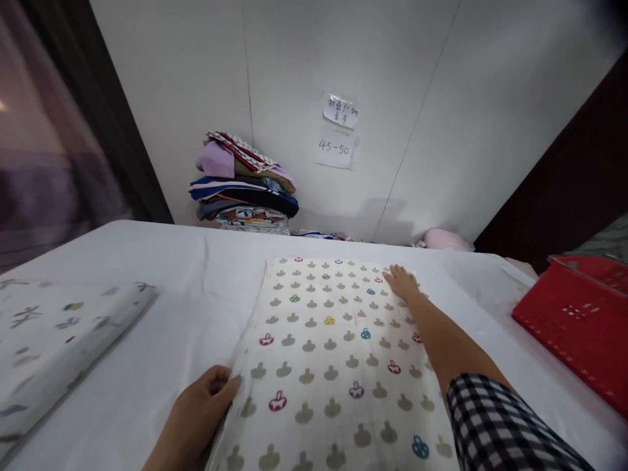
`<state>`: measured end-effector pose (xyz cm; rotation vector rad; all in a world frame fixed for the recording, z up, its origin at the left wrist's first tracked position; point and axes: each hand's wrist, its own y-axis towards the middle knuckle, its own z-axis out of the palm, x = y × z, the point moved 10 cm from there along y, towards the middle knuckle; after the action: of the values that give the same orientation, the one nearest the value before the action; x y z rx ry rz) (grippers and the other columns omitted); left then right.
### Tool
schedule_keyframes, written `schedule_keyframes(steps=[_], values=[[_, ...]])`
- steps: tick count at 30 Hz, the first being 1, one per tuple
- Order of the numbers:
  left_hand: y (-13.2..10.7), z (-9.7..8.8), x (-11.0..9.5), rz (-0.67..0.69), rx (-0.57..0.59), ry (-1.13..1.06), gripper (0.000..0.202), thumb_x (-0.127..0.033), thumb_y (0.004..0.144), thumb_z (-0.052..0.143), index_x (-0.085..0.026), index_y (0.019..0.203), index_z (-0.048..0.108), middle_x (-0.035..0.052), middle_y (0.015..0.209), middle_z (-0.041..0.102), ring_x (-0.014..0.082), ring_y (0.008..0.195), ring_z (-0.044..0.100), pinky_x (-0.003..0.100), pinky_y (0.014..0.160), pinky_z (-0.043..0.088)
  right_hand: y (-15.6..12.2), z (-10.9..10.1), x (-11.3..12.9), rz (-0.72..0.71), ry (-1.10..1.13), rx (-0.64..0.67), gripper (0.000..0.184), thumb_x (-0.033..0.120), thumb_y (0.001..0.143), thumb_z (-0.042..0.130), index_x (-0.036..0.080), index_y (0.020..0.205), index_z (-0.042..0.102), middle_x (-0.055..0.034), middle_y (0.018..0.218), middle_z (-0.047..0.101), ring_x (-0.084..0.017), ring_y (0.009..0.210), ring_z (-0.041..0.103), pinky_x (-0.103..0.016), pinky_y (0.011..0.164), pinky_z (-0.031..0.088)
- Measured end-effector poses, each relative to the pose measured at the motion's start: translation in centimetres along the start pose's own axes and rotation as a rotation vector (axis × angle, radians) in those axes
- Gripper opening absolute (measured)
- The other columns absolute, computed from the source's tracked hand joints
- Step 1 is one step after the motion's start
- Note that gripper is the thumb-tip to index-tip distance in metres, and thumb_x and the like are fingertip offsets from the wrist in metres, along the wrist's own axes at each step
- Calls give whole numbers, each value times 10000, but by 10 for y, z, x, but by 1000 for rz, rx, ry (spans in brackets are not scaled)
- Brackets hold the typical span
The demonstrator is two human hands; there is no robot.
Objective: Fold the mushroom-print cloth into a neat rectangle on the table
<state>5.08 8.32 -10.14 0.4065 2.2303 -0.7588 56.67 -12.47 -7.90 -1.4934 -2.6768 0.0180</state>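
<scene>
A white cloth with a mushroom print (338,353) lies folded into a long rectangle in front of me. Most of its mushrooms are grey-beige, with some red, blue, green, yellow and purple ones. My left hand (209,399) grips the cloth's left edge near the front, the thumb on top and the fingers curled at the side. Toward the far right corner, my right hand (403,282) rests flat on the cloth with its fingers stretched out. A black-and-white checked sleeve covers my right forearm.
The table (196,261) has a white cover. At left lies another folded white cloth (63,340) with a leaf-like print; at right, a red bag-like item (579,320). Behind the far edge rises a stack of folded fabrics (245,190) against the wall, beneath paper signs (336,149) and near a pink bundle (446,239).
</scene>
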Motion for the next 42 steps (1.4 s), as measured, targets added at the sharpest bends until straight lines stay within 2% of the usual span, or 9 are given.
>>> schedule_keyframes(steps=[5,10,21,23,26,30,33,37,42], values=[[-2,-2,-4,21,-24,0,278,-475,676,495,-202,656,542,-19,570,580,167,575,533,239,533,378,2,-4,-20,109,-14,-47,529,487,925,191,236,1356,366,-109,1467,277,-286,1350,204,-559,1014,229],[-4,-3,-11,95,-41,-8,248,-433,700,493,-195,661,550,-15,589,596,170,589,547,245,548,382,-30,-6,-17,72,-22,-59,504,456,925,219,212,1318,418,-121,1434,333,-276,1325,267,-503,1024,258],[-1,-9,-26,210,-110,-45,112,-266,707,538,-176,664,588,9,655,627,161,647,562,244,593,383,-223,20,-82,19,54,-27,563,460,884,282,163,1344,413,-109,1454,331,-267,1363,230,-508,1070,237],[-2,-6,-23,159,-105,-145,84,-245,684,575,-172,644,586,1,610,600,146,592,533,235,546,369,-267,14,-53,-64,123,-72,542,461,878,306,180,1316,458,-106,1432,373,-279,1359,239,-538,1083,185],[-6,11,-19,39,-8,-434,115,-245,682,590,-175,599,553,-37,493,499,110,457,436,220,446,319,-331,2,36,-307,348,-79,533,462,869,370,210,1330,455,-95,1423,388,-289,1339,285,-524,1080,229],[-15,22,-32,-4,53,-615,170,-231,703,564,-184,557,490,-58,456,436,86,414,404,198,415,317,-400,-14,189,-700,559,18,715,420,805,514,327,1442,204,-32,1435,377,-308,1303,345,-523,1075,258],[-21,17,-40,-40,56,-675,195,-215,710,553,-188,540,459,-55,455,438,80,410,410,189,409,327,-418,-30,264,-815,584,-41,974,384,744,577,479,1389,-147,68,1477,283,-337,1294,349,-575,1053,258],[-34,11,-44,-77,72,-731,214,-205,720,560,-182,538,452,-56,456,438,63,396,406,167,400,332,-407,-42,295,-785,593,-129,1013,239,732,548,475,1369,-204,50,1433,369,-331,1229,434,-538,970,371],[-52,17,-35,-111,125,-774,210,-179,746,527,-162,554,445,-57,464,434,38,381,390,135,373,293,-392,-45,270,-646,606,-42,619,141,799,368,302,1391,286,-64,1130,618,-274,986,591,-433,832,458]])
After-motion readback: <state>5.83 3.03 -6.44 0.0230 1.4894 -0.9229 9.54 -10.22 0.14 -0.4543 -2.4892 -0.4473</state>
